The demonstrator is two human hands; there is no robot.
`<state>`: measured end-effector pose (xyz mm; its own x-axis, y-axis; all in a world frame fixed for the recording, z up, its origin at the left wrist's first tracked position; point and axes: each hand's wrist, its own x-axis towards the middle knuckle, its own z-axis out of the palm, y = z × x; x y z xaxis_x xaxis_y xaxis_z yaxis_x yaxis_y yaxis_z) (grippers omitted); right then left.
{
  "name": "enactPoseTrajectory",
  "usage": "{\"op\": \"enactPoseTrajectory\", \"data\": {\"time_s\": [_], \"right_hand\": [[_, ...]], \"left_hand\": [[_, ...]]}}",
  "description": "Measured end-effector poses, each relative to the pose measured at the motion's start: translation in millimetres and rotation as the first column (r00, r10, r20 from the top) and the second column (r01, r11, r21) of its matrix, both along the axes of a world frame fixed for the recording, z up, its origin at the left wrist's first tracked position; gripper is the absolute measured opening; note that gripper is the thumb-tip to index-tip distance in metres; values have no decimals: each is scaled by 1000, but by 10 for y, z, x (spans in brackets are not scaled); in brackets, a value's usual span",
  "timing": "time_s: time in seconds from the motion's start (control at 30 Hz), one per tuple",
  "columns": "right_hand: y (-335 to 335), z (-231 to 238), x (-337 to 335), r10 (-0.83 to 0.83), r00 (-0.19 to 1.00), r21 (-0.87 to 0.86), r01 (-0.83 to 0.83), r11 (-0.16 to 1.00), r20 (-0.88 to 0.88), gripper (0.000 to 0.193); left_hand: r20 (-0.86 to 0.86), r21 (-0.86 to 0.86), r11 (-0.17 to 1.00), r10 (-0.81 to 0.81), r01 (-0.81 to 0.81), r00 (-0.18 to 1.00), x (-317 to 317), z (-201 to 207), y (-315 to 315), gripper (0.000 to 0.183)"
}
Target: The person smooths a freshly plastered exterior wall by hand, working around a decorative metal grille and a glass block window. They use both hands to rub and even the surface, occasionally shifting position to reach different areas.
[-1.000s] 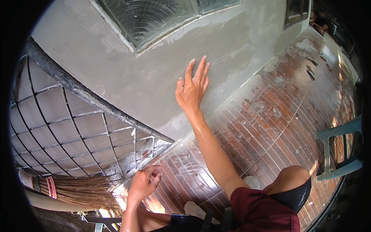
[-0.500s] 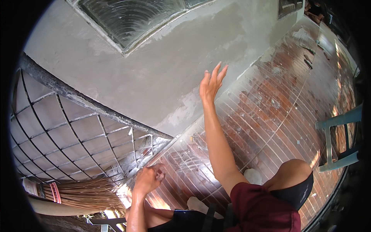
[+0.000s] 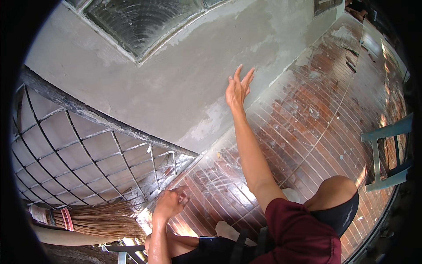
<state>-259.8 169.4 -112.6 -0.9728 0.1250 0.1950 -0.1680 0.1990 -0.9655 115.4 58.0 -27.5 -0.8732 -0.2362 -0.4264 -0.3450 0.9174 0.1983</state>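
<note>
My right hand (image 3: 238,90) reaches far forward with its fingers spread and nothing in them. It is over the grey plastered wall (image 3: 176,83), close to the wall's foot; whether it touches the plaster cannot be made out. Lower and to the left, my left hand (image 3: 170,203) hangs above the tiled floor with fingers loosely curled, a gap at the thumb and nothing seen in it. A metal lattice grille (image 3: 94,154) with a dark curved rail (image 3: 94,115) stands to its left. Just below the grille lies a stick broom (image 3: 99,220) with a pink band.
Red-brown tiles (image 3: 303,127), smeared with whitish residue, run along the wall. A greenish-blue plastic stool (image 3: 387,154) stands at the right. Small dark tools (image 3: 351,66) lie farther off. A glass window (image 3: 143,22) is set in the wall. Part of another person (image 3: 357,12) shows at the far right.
My right hand has shifted slightly up and left, and its fingers have turned a little. My left hand stays nearly in place. The whole view has moved slightly.
</note>
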Motion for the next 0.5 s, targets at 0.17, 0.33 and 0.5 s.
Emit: {"op": "enactPoseTrajectory", "data": {"time_s": [0.17,0.33,0.5], "right_hand": [[54,-15,33,-9,994,127,23,992,-106,60],[43,-32,67,-2,981,188,40,981,-195,60],[-4,-24,140,-27,956,259,106,960,-292,62]], "left_hand": [[31,-9,1000,-5,5,1000,-29,13,16,39],[18,12,1000,-6,6,1000,-80,45,53,39],[-1,26,1000,-14,14,1000,-117,58,84,39]]}}
